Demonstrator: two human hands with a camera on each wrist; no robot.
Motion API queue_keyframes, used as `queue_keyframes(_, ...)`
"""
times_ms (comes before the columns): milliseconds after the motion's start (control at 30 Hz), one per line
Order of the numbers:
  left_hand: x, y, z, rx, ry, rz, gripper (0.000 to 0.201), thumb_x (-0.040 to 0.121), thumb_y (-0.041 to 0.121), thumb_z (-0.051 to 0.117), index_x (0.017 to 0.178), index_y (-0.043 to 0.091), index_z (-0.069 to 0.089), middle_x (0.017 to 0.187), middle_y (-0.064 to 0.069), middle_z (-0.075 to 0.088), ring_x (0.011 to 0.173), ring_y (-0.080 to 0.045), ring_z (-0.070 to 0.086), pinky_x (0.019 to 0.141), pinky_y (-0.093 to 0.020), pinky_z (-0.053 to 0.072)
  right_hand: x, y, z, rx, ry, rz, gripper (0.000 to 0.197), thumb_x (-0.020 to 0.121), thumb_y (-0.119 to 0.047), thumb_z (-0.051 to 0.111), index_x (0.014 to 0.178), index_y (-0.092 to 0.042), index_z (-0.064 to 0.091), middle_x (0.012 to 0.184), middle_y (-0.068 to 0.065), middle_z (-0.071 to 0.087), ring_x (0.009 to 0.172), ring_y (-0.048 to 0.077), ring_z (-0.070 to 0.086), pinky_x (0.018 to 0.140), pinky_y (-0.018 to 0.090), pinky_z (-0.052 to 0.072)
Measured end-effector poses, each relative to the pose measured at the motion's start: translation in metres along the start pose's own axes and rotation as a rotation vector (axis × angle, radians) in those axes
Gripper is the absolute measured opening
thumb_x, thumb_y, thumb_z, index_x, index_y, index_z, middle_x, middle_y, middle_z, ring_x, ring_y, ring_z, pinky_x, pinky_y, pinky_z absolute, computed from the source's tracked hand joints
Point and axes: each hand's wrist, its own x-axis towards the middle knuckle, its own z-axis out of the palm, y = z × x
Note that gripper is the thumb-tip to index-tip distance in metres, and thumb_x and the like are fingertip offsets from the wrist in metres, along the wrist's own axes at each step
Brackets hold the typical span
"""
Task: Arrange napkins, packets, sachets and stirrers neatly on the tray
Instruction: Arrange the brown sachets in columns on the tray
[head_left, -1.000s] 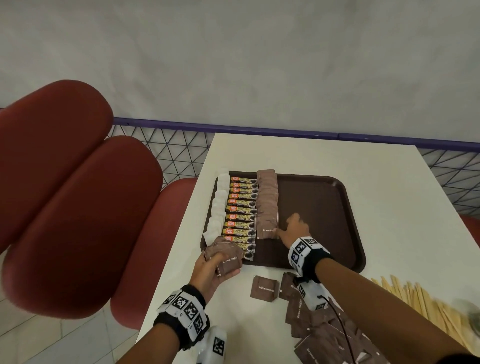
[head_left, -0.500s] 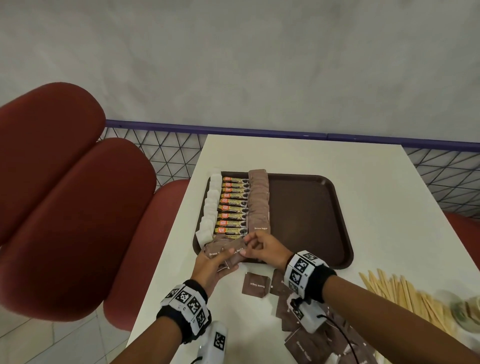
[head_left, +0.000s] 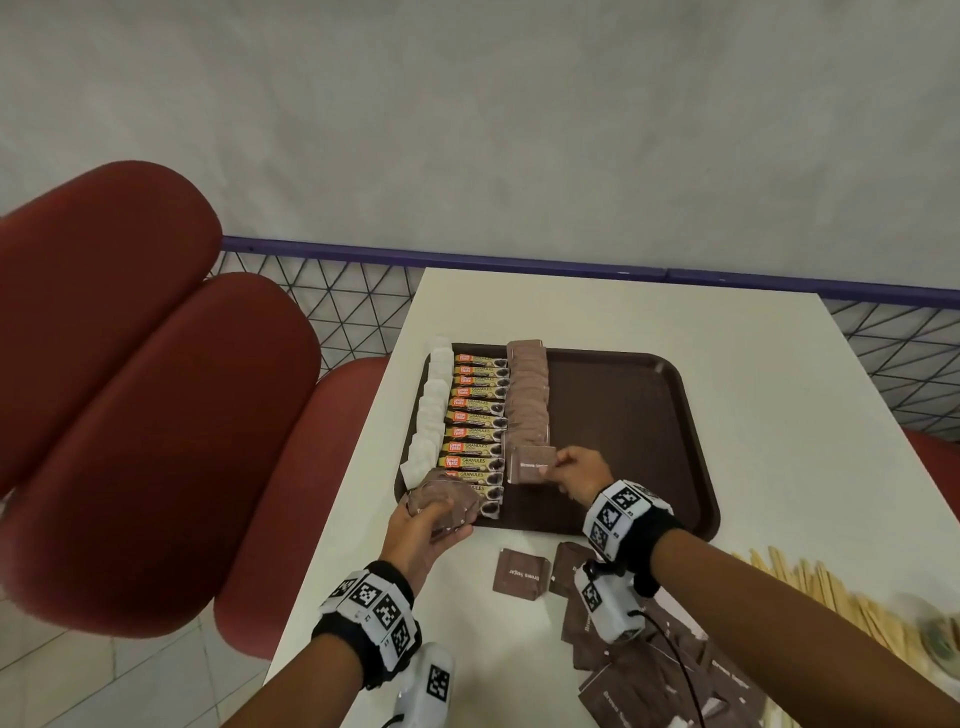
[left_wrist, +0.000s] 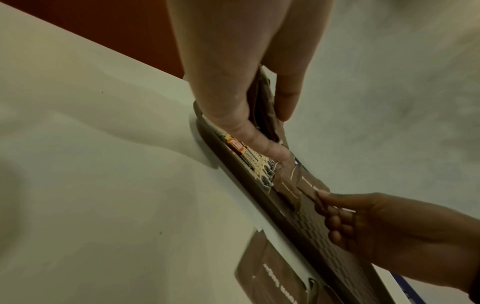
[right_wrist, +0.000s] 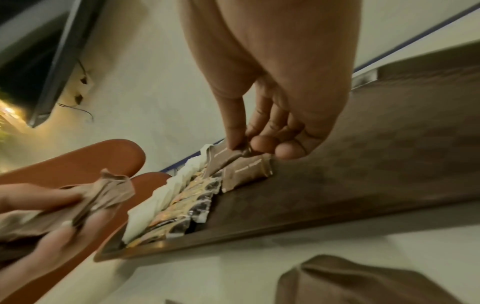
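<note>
Our right hand (head_left: 574, 470) pinches one brown sugar sachet (head_left: 531, 465) by its edge over the near end of the brown column on the tray (head_left: 649, 431) — thumb and forefinger only, so it drops in line. Our left hand (head_left: 426, 525) grips the spare sachet stack (head_left: 441, 499) at the tray's near-left corner — feed stock, probably. The sachet is flat, matte brown with white print.
</note>
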Motion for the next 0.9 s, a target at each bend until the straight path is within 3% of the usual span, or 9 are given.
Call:
queue_keyframes(133,0.004,0.000,-0.005,-0.006,0.016,-0.006,0.039,0.090,-0.004,0.050,0.127,0.008,0.051,0.123,-0.023,0.059,0.112,-0.038,0.059,0.070,-0.033,0.059,0.002,0.000,-0.001,-0.157,0.020,0.042,0.010,0.080,-0.012,0.070,0.087,-0.009,0.063,0.086,0.003,0.057,0.082,0.016,0.052,0.068,0.021,0.039)
queue_keyframes(267,0.005,0.002,-0.006,-0.036,0.021,-0.029,0.041,0.089,-0.003,0.051,0.128,0.010,0.050,0.126,-0.022,0.057,0.113,-0.039,0.057,0.070,-0.034,0.058,0.005,-0.005,0.006,-0.238,0.050,0.070,0.017,0.082,-0.013,0.066,0.072,-0.016,0.054,0.103,0.010,0.065,0.093,0.024,0.059,0.075,0.022,0.041)
queue_keyframes(333,0.005,0.003,-0.006,-0.051,0.021,-0.040,0.039,0.090,-0.001,0.050,0.127,0.009,0.051,0.126,-0.021,0.056,0.115,-0.038,0.056,0.072,-0.036,0.057,0.005,-0.009,0.009,-0.275,0.043,0.084,0.011,0.082,-0.015,0.066,0.079,-0.015,0.056,0.108,0.010,0.065,0.099,0.026,0.061,0.077,0.024,0.043)
queue_keyframes(600,0.002,0.007,-0.005,-0.069,0.002,-0.042,0.042,0.090,-0.003,0.049,0.130,0.007,0.048,0.126,-0.020,0.056,0.104,-0.030,0.060,0.073,-0.036,0.059,0.008,-0.011,0.015,-0.501,0.026,0.071,0.033,0.083,-0.027,0.063,0.109,-0.008,0.053,0.115,0.015,0.060,0.105,0.033,0.059,0.090,0.037,0.050)
queue_keyframes(800,-0.001,0.007,-0.002,-0.016,-0.008,-0.002,0.047,0.086,-0.008,0.055,0.128,0.010,0.049,0.124,-0.020,0.058,0.108,-0.031,0.059,0.076,-0.037,0.055,0.004,-0.008,0.014,-0.475,0.126,0.013,0.046,0.080,-0.026,0.068,0.110,-0.007,0.039,0.114,0.015,0.057,0.108,0.032,0.053,0.088,0.040,0.048)
queue_keyframes(900,-0.002,0.007,0.000,-0.020,-0.005,0.016,0.047,0.085,-0.007,0.058,0.127,0.012,0.050,0.123,-0.017,0.059,0.108,-0.030,0.059,0.071,-0.034,0.057,-0.004,-0.009,0.012,-0.425,0.160,-0.089,0.029,0.082,-0.017,0.062,0.100,-0.008,0.042,0.111,0.013,0.054,0.109,0.030,0.047,0.086,0.038,0.044)
